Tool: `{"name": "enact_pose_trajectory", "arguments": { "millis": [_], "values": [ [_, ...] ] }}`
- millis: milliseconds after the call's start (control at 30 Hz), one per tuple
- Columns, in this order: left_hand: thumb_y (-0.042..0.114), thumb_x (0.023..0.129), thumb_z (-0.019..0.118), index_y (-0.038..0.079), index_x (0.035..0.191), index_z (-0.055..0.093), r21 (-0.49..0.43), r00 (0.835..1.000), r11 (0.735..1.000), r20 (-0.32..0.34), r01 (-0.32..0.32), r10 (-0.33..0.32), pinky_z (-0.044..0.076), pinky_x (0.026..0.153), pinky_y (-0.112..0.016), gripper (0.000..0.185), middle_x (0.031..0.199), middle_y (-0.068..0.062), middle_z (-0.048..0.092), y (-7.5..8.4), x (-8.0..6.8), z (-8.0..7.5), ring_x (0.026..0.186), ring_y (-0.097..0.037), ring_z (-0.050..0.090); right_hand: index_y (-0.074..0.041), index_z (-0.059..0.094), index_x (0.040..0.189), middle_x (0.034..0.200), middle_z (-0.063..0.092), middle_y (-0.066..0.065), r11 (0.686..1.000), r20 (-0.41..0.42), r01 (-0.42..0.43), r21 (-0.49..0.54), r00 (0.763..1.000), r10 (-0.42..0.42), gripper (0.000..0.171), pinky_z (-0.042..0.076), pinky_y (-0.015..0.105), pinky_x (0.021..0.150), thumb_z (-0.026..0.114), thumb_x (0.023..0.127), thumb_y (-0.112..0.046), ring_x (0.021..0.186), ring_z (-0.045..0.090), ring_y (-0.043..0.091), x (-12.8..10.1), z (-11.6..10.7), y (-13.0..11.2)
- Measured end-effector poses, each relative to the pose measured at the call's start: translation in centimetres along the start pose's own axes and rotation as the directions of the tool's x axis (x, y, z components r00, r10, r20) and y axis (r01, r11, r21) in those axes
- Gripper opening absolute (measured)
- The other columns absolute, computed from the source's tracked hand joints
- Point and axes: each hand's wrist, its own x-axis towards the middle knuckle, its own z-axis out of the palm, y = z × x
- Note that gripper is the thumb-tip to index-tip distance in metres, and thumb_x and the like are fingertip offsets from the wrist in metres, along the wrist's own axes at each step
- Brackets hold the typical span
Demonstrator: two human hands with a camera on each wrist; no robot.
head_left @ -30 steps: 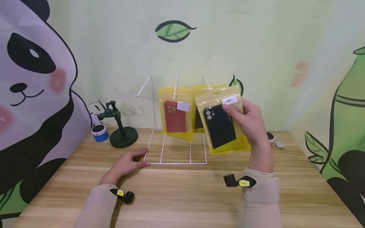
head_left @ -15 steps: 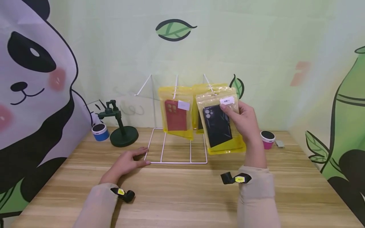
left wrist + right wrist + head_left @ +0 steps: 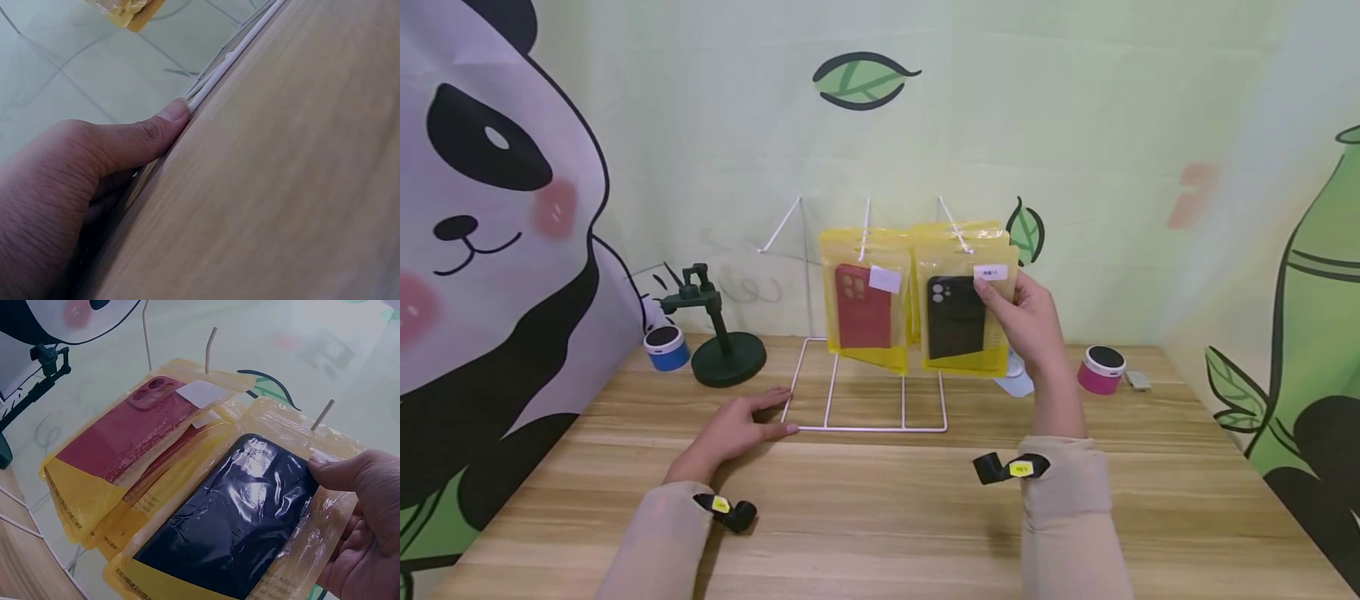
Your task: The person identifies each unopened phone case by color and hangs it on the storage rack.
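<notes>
My right hand [image 3: 1036, 321] pinches the right edge of a yellow zip bag with a black phone case [image 3: 956, 317] inside, thumb in front near the white label [image 3: 990, 272]. The tip of the right hook [image 3: 323, 414] pokes out at the top of this bag in the right wrist view. Beside it, a bag with a red phone case [image 3: 863, 307] hangs on the middle hook [image 3: 865, 229], and more yellow bags show behind. My left hand [image 3: 733, 429] rests at the front left corner of the white wire rack [image 3: 872, 429], its thumb touching the wire.
The left hook [image 3: 780, 225] has no bag on it. A dark green stand [image 3: 726, 358] and a blue round speaker-like item [image 3: 666, 348] are at left. At right are a pink one [image 3: 1101, 371] and a small grey piece [image 3: 1138, 381]. A pale item [image 3: 1017, 380] is partly hidden behind the bag.
My right hand has moved left and back with the black phone case's bag, which now hangs straighter in line with the right hook. My left hand has stayed at the rack's corner.
</notes>
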Motion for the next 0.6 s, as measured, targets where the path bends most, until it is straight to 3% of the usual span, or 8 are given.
{"name": "enact_pose_trajectory", "arguments": {
  "millis": [333, 467, 600],
  "values": [
    [0.059, 0.082, 0.075, 0.024, 0.145, 0.057, -0.009, 1.0, 1.0, 0.0, -0.002, 0.002, 0.027, 0.115, -0.062, 0.074, 0.152, -0.003, 0.048, 0.1, 0.1, 0.2, 0.143, -0.033, 0.04, -0.011, 0.054, 0.14, 0.127, 0.068, 0.014, 1.0, 0.036, -0.027, -0.008, 0.999, 0.028, 0.057, 0.054, 0.035, 0.091, 0.066, 0.096, -0.045, 0.102, 0.068, 0.024, 0.0, -1.1, 0.5],
    [0.061, 0.081, 0.075, 0.024, 0.145, 0.057, -0.006, 1.0, 1.0, 0.011, -0.006, 0.006, 0.027, 0.115, -0.06, 0.076, 0.151, -0.003, 0.049, -0.2, 0.2, 0.6, 0.143, -0.032, 0.041, -0.006, 0.051, 0.137, 0.127, 0.066, 0.017, 0.993, 0.065, -0.031, -0.117, 0.997, 0.039, 0.058, 0.051, 0.035, 0.094, 0.063, 0.098, -0.047, 0.107, 0.063, 0.025, -0.6, -2.7, 1.0],
    [0.062, 0.081, 0.075, 0.023, 0.144, 0.058, 0.002, 1.0, 1.0, 0.014, -0.011, 0.011, 0.027, 0.116, -0.059, 0.076, 0.151, -0.003, 0.05, -0.5, 0.3, 0.8, 0.142, -0.031, 0.041, -0.006, 0.05, 0.136, 0.126, 0.065, 0.016, 0.959, 0.084, -0.007, -0.283, 0.996, 0.032, 0.058, 0.051, 0.039, 0.096, 0.059, 0.099, -0.05, 0.112, 0.061, 0.027, -1.3, -4.9, 1.5]
  ]
}}
